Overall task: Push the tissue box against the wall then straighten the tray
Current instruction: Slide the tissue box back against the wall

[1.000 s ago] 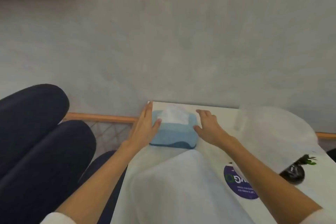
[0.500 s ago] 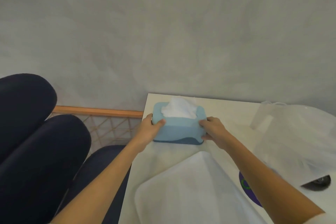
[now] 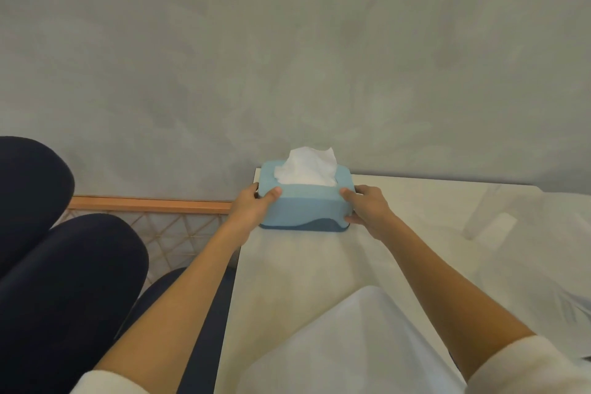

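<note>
A light blue tissue box (image 3: 305, 206) with a darker base and a white tissue sticking out of its top sits at the far left corner of the white table (image 3: 287, 269), its back close to the grey wall (image 3: 287, 57). My left hand (image 3: 252, 206) grips its left end, thumb on the front face. My right hand (image 3: 367, 208) grips its right end. A white tray (image 3: 351, 345) lies nearer to me on the table, turned at an angle to the table's edges.
A translucent white plastic bag (image 3: 527, 233) lies on the table at the right. Dark navy chair cushions (image 3: 64, 281) stand to the left of the table. A wooden skirting strip (image 3: 150, 204) runs along the wall's foot above a patterned floor.
Both hands went from flat beside the box to gripping its ends. The box has slid toward the wall. The view has shifted, so the table looks further right.
</note>
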`<action>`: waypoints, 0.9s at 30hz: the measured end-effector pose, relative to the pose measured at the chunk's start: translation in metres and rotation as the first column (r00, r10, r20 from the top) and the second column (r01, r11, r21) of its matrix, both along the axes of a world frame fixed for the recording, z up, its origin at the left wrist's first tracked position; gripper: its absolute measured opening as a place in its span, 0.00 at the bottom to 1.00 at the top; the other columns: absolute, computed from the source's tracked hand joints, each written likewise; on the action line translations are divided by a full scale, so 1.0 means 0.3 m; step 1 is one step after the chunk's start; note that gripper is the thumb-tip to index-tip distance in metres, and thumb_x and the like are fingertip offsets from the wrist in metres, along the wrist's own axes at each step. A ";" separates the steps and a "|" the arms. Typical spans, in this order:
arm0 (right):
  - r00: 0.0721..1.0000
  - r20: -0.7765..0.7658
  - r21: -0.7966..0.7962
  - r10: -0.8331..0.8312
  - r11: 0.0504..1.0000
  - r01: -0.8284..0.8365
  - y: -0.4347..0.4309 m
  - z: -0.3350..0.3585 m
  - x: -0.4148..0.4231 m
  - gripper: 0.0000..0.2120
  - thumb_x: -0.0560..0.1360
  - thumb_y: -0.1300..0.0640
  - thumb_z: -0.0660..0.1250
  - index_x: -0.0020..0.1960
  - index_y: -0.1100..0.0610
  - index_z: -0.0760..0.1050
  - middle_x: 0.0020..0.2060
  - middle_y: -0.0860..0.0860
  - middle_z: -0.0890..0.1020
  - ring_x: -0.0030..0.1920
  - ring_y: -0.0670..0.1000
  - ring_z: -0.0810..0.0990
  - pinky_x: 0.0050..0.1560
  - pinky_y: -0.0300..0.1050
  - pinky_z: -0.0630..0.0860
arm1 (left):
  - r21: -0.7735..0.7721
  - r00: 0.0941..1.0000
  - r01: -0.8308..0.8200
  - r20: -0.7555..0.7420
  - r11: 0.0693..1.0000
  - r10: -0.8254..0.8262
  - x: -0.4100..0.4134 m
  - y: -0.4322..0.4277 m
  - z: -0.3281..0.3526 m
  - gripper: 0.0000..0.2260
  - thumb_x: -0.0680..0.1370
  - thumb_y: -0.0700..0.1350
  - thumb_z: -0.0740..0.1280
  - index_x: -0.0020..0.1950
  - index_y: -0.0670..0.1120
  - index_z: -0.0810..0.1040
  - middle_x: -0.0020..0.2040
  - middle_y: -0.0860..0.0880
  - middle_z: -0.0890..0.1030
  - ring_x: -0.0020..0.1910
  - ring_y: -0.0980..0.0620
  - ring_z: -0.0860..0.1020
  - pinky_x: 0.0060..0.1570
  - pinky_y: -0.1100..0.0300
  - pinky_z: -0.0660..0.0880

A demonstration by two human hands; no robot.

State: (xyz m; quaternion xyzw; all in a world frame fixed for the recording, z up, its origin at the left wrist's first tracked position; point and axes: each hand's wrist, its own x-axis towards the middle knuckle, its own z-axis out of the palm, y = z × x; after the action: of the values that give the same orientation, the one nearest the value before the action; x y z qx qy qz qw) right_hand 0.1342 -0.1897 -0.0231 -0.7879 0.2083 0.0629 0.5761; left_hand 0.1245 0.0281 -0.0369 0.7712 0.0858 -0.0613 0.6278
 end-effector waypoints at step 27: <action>0.936 0.327 -0.420 0.132 0.907 0.019 -0.017 0.100 -0.174 0.20 0.80 0.59 0.57 0.70 0.61 0.63 0.67 0.60 0.70 0.65 0.57 0.71 0.51 0.39 0.66 | 0.404 0.961 -0.174 0.270 0.898 0.065 -0.109 -0.088 0.143 0.24 0.78 0.44 0.63 0.73 0.42 0.63 0.69 0.41 0.70 0.66 0.43 0.71 0.53 0.59 0.67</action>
State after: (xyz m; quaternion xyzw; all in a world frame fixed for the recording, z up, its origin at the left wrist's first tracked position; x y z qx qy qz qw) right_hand 0.0818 -0.1948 0.0069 -0.8968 0.0885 -0.1067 0.4202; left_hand 0.0918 0.0018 0.0061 0.8836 0.0651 0.0953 0.4538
